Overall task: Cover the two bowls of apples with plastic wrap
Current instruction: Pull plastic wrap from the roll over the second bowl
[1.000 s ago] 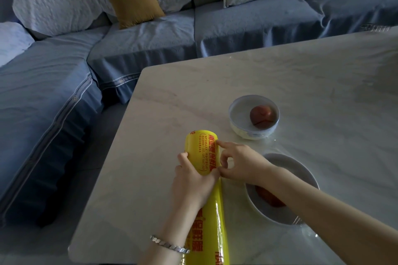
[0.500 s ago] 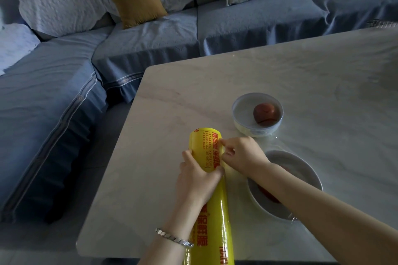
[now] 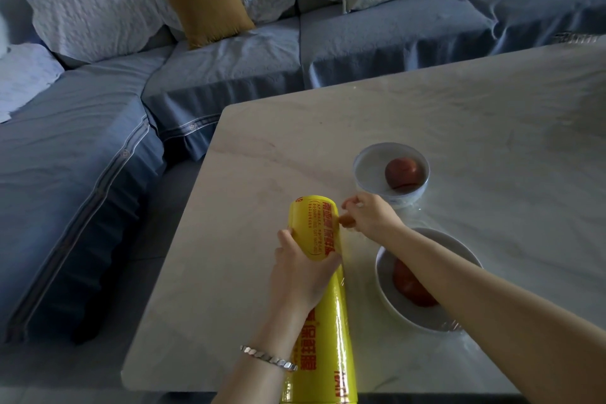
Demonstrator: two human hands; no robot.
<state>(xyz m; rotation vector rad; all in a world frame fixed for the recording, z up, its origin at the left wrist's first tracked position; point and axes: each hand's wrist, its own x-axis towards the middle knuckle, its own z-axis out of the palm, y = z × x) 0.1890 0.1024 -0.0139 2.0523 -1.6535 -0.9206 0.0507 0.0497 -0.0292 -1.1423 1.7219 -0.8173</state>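
- Yellow wrap roll [image 3: 314, 229] lies on the table [image 3: 262, 147], left of the near bowl [image 3: 385, 292], gripped by my left hand [image 3: 301, 272].
- My right hand [image 3: 370, 216] pinches the film edge; next, I'd draw it over that bowl.

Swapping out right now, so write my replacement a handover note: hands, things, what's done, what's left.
The left hand grips the plastic wrap roll, left of both bowls on the table. The right hand pinches film at the roll's right side.
The far bowl with the far apple looks already filmed over.
The near bowl holds the near apple, partly behind the right forearm. Crinkled film shows at its rim, but I cannot tell whether it is covered.
Left: pull out a sheet, cover the near bowl if bare, check both seals.
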